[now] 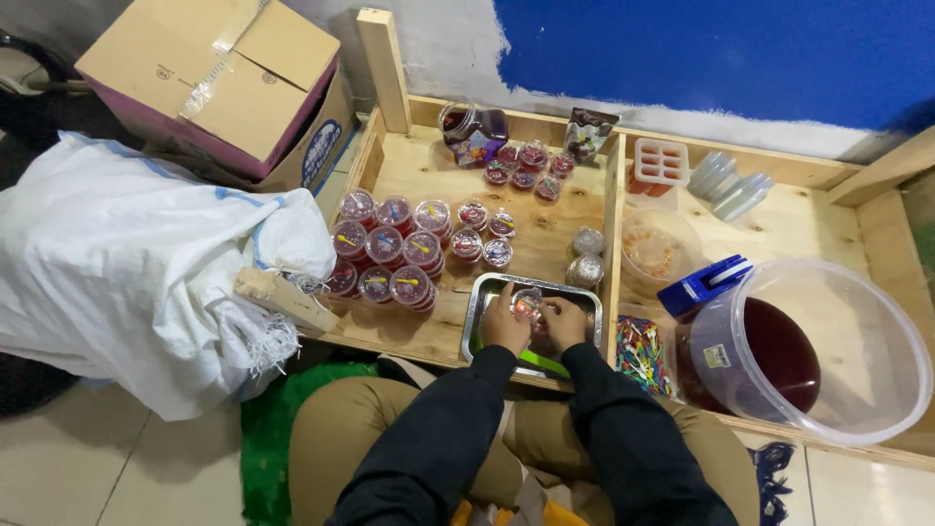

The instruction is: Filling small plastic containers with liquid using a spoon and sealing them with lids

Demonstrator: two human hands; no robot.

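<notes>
left hand: the left hand (504,326) is over the metal tray, fingers curled in and pinching the near-left edge of a small clear cup.
right hand: the right hand (565,321) meets it from the other side, fingertips pinching the same cup; both thumbs sit close together.
small cup: the small clear cup (527,304) with dark red filling hangs between the two hands, just above the middle of the tray.
tray: the metal tray (484,292) sits at the near edge of the wooden platform, right in front of the knees; a green strip shows at its near side under the wrists.
filled cups: and over to the left, a cluster of lidded red cups (390,248) stacked in rows, with coloured bits on their lids.
smaller cups: a few smaller sealed cups (484,232) lie loose between that cluster and the tray; more of them (527,164) further back by a jar of dark red liquid (472,131).
right side: a big clear bucket (808,351) with dark red liquid stands well apart on the right, a blue scoop (703,284) against its rim, a bag of coloured picks (641,353) just beside the tray.
left side: a white sack (127,263) and a cardboard box (219,83) on the floor side.
</notes>
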